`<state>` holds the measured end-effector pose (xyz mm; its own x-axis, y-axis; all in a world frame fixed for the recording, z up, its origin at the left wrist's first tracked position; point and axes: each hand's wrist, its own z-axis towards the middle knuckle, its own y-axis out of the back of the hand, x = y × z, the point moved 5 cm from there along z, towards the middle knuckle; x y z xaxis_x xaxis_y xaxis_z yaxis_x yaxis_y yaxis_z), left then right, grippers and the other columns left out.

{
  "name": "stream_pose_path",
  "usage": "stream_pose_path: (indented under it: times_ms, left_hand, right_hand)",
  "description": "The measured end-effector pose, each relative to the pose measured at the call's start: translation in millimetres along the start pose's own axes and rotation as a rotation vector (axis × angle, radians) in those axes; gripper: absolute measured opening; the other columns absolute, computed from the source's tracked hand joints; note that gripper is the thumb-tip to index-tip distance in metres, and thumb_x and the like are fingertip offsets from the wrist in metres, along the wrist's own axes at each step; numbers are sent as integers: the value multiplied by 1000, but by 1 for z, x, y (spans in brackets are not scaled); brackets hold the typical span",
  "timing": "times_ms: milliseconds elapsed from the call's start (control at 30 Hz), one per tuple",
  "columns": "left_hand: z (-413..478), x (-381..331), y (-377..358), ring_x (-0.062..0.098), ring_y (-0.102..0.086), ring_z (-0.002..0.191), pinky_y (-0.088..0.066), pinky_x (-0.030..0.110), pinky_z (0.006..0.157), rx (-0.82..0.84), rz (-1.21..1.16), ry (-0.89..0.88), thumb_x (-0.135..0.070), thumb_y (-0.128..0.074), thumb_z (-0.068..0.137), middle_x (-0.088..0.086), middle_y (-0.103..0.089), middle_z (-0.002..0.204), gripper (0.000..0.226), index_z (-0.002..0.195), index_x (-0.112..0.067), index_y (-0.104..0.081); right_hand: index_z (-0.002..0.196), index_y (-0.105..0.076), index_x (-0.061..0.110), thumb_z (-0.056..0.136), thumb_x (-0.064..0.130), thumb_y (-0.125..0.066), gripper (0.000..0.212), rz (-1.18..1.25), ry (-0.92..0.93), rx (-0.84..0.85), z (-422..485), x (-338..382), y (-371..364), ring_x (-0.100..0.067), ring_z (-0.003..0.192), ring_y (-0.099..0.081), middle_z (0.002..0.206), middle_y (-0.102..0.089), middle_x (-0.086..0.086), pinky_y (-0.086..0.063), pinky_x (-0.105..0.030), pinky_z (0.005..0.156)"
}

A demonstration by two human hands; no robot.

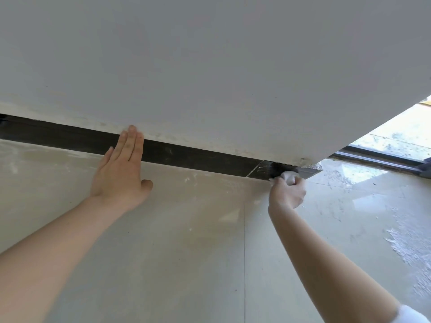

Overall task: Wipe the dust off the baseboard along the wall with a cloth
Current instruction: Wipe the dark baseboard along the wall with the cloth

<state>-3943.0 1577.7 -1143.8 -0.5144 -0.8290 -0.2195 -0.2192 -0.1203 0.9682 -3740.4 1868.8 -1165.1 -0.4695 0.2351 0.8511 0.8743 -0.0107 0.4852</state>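
A dark brown baseboard [198, 159] runs along the foot of a white wall [210, 66], from the left edge to the wall's corner at the right. My right hand [288, 193] is shut on a bunched white cloth [290, 177], which presses against the baseboard just left of that corner. My left hand [121, 173] lies flat with its fingers together, fingertips over the baseboard and touching the wall's lower edge, palm over the floor. It holds nothing.
Pale beige floor tiles [186, 252] with dusty white smears spread below the baseboard. Past the wall's corner, a dark sliding-door track [377, 157] crosses the floor, with bright sunlit ground beyond. White residue [408, 248] marks the tiles at the right.
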Motion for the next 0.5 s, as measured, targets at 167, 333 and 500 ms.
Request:
stream_pose_path:
  times_ms: [167, 333, 500]
  left_hand:
    - [1, 1, 5, 8, 20, 144, 1, 32, 120, 35, 33, -15, -31, -52, 88, -3, 27, 156, 95, 151, -15, 17]
    - [3, 6, 7, 8, 22, 143, 2, 31, 119, 87, 83, -32, -30, -49, 90, -4, 31, 153, 93, 150, -16, 20]
    - [4, 6, 7, 8, 24, 143, 1, 32, 120, 122, 87, -32, -34, -49, 90, -5, 35, 150, 94, 148, -17, 23]
  right_hand:
    - [89, -50, 15, 82, 8, -61, 15, -240, 389, 330, -27, 3, -13, -21, 74, -45, 72, -46, 7, -29, -25, 60]
    - [80, -48, 17, 85, 19, -59, 12, -367, 464, 364, -12, -3, 12, -19, 68, -52, 68, -53, 3, -35, -27, 53]
    - [89, -53, 6, 83, 21, -59, 18, -175, 179, 59, 25, 3, 32, -28, 79, -52, 71, -52, -5, -38, -33, 68]
